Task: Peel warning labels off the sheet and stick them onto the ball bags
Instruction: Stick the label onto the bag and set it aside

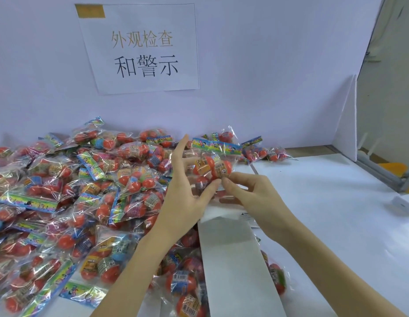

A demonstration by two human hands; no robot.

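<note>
A clear ball bag (212, 163) with orange balls and a rainbow header strip is held up at frame centre. Below it lies the white label sheet (233, 259), lower centre. A heap of similar bags (68, 197) fills the left.

Two bare forearms reach in from the bottom edge, with no sleeves in view. The left hand (185, 191) and right hand (256, 193) wear no gloves, rings, watch or bracelet. Both wrists are bare. The fingers are slim, and the nails that show are short and unpainted.
</note>
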